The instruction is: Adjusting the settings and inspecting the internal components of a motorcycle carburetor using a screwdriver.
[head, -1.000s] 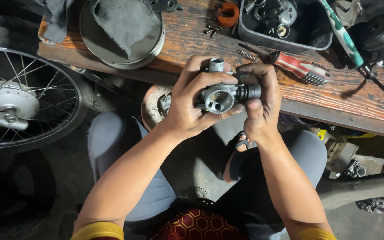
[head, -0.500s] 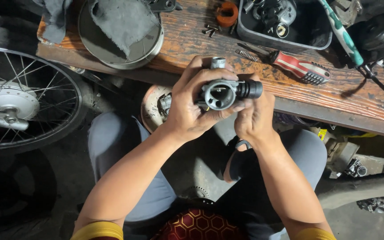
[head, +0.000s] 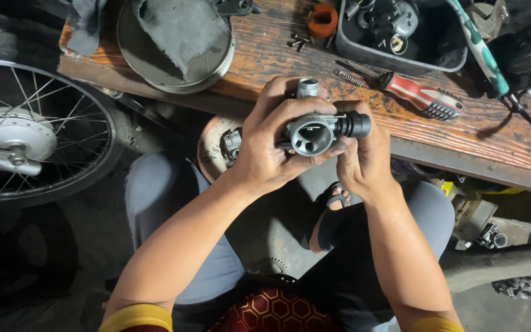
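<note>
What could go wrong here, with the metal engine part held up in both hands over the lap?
The metal engine part is held in the air by the left hand and right hand, off the wooden bench; a slip could drop it to the floor. The small screws and spring lie loose on the bench and could roll off if bumped.
</note>
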